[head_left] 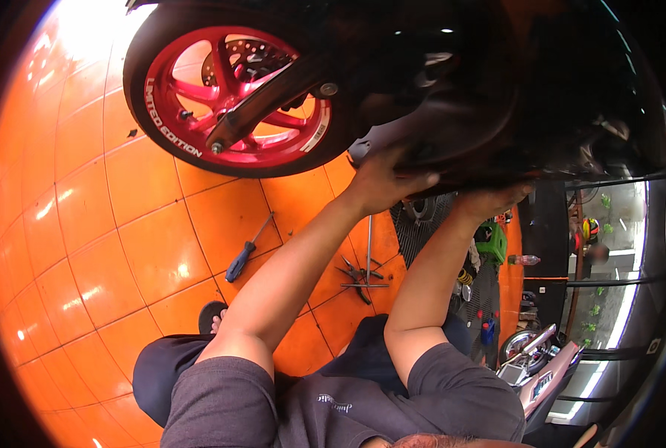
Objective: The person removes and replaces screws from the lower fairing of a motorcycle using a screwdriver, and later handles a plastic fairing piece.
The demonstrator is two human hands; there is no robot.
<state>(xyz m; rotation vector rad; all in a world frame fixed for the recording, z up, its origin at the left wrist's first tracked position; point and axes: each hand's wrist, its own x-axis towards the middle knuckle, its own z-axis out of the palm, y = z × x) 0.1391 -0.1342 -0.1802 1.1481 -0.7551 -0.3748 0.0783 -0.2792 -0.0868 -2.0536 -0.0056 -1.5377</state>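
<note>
A glossy black motorcycle body panel (pixel 452 138) spreads across the upper right, much of it lost in shadow. My left hand (pixel 377 181) grips its lower edge near the wheel, the thumb stretched to the right and the other fingers partly hidden. Farther right, my right hand (pixel 489 204) holds the same lower edge, with its fingertips against the underside. To the left stands the motorcycle's wheel (pixel 221 101), with red spokes, a black tyre and a perforated brake disc.
On orange floor tiles (pixel 154 254) lie a blue-handled screwdriver (pixel 240 260), pliers (pixel 357 279) and a T-shaped metal wrench (pixel 369 250). Behind my right arm are a green container (pixel 491 240) and a plastic bottle (pixel 524 260). Another motorcycle (pixel 538 369) stands at the lower right.
</note>
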